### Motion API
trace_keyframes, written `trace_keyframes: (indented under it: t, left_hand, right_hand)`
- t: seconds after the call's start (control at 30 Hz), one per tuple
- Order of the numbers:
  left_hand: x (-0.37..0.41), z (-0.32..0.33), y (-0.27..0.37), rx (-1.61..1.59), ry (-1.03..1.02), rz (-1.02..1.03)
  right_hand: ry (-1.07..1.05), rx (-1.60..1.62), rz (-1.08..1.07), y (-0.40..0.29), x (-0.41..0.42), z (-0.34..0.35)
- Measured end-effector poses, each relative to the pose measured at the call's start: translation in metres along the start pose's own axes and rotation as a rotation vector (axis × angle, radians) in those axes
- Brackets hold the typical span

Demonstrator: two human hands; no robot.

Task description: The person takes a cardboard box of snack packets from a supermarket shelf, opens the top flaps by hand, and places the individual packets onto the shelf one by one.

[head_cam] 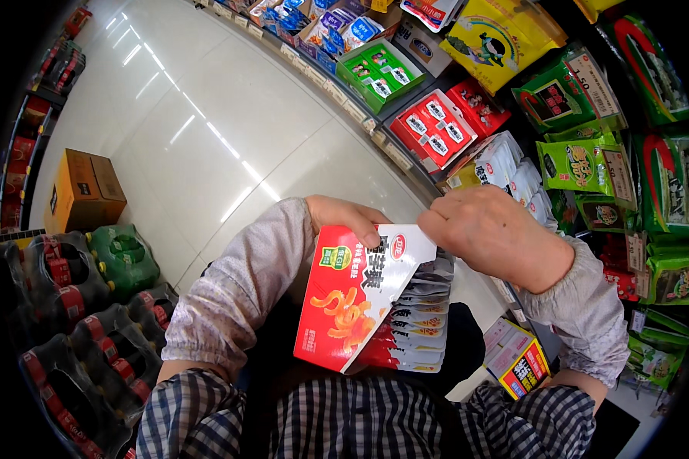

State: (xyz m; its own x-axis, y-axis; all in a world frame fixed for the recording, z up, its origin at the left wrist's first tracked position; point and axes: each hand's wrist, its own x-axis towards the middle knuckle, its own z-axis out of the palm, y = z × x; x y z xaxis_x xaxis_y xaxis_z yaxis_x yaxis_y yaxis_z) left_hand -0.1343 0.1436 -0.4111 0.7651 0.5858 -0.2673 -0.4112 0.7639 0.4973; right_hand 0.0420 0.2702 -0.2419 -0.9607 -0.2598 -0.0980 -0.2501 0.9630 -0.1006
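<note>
A red and white cardboard snack box is held close to my body. Its slanted side is uncovered, showing a row of snack packets standing inside. My left hand grips the box's upper edge, thumb on the printed front. At the box's upper right corner is my right hand, fingers curled against the white cardboard; the fingertips are mostly hidden.
Shelves on the right hold a green box, a red box, white packets and hanging green packs. Wrapped bottles and a brown carton stand left. A yellow-edged box lies low at right.
</note>
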Motion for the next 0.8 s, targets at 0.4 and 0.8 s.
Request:
trace_keyframes:
  t: [0.4,0.8]
  left_hand:
    - [-0.008,0.014,0.010,-0.076,-0.042,0.015]
    - [-0.010,0.018,0.007,-0.198,-0.063,0.059]
  right_hand:
    - [0.014,-0.090,0.029,-0.002,-0.001,-0.001]
    - [0.082,-0.086,-0.065,0.009,0.000,-0.001]
